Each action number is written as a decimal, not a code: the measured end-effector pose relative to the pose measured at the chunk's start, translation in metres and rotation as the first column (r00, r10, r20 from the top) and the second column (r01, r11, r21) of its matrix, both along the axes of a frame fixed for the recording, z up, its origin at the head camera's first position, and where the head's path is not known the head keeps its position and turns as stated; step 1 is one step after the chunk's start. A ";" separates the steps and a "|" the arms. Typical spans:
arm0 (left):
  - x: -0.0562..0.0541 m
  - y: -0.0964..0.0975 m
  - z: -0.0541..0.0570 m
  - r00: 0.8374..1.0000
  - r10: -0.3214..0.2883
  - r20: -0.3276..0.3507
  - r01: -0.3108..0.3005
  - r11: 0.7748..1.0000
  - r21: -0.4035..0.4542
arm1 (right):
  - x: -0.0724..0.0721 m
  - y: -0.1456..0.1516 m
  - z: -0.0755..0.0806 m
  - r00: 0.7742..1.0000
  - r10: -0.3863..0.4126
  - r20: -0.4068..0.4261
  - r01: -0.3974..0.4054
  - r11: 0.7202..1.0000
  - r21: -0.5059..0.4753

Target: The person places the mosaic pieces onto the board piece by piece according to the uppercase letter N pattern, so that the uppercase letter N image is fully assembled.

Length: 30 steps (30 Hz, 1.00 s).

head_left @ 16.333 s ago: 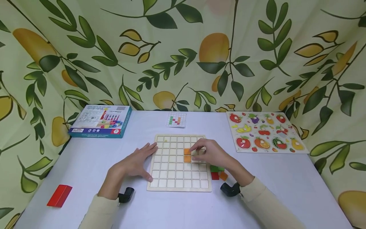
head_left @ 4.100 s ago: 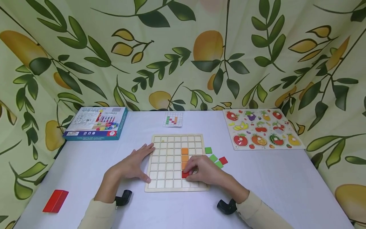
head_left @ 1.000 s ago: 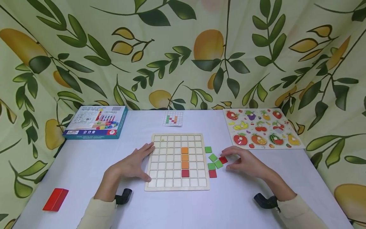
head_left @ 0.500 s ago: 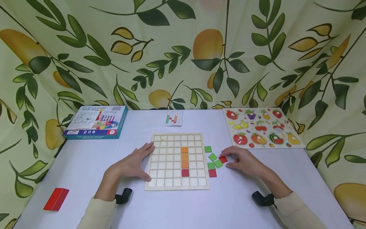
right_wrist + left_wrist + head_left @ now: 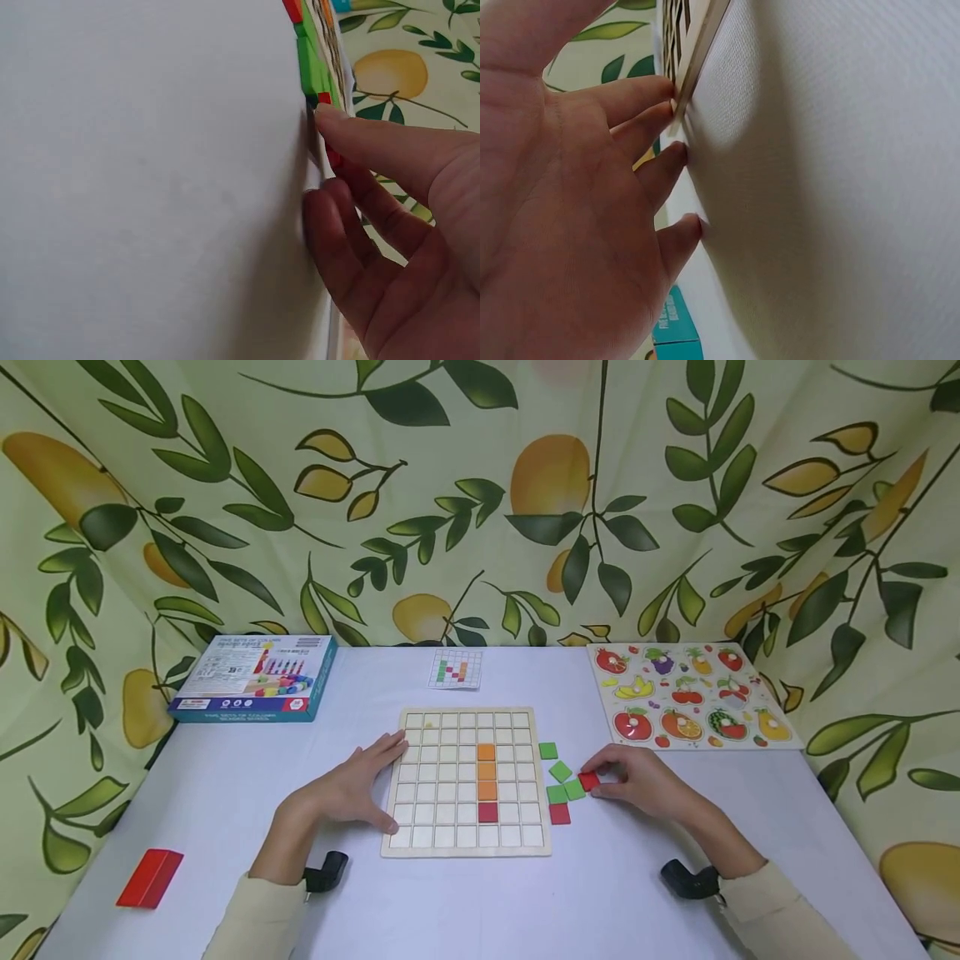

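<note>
My right hand pinches a red square tile between thumb and index finger, right of the board. In the right wrist view the tile shows at the thumb tip, tilted off the cloth. My left hand rests at the left edge of the wooden grid board, fingers spread, fingertips and thumb touching its rim. On the board, a column holds orange tiles with one red tile below them. Several green tiles and another red tile lie between board and right hand.
A pattern card lies behind the board. At the back left is a boxed set; at the back right, a fruit puzzle board. A red block sits at the front left. A patterned curtain hangs behind.
Over the longer span, an orange and a red tile joined the column. The right hand moved off the board to the loose tiles and has just closed on a red one. The left hand stays.
</note>
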<state>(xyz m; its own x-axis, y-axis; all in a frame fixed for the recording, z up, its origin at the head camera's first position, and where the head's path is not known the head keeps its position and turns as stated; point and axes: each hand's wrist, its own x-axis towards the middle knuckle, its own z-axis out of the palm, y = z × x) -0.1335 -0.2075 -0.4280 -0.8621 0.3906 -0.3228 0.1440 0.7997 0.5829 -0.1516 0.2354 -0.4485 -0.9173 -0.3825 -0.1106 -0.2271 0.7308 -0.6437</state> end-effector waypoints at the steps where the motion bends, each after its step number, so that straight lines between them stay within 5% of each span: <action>1: 0.000 0.000 0.000 1.000 -0.002 -0.002 0.002 1.000 0.003 | -0.001 0.000 0.002 1.000 0.001 0.005 -0.001 1.000 0.000; 11: 0.000 -0.001 -0.003 1.000 0.013 0.015 -0.013 1.000 -0.007 | -0.010 -0.004 0.017 0.999 0.035 -0.002 -0.035 0.995 -0.094; 30: 0.000 -0.001 -0.002 1.000 0.015 0.014 -0.015 1.000 0.000 | -0.011 -0.066 0.014 0.988 0.156 0.017 -0.151 0.974 -0.169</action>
<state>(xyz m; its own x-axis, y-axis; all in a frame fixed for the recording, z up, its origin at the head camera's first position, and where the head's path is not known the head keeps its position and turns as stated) -0.1336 -0.2087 -0.4299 -0.8635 0.3773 -0.3346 0.1238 0.8018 0.5847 -0.1628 0.1689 -0.4346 -0.8436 -0.5336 -0.0596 -0.3070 0.5705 -0.7618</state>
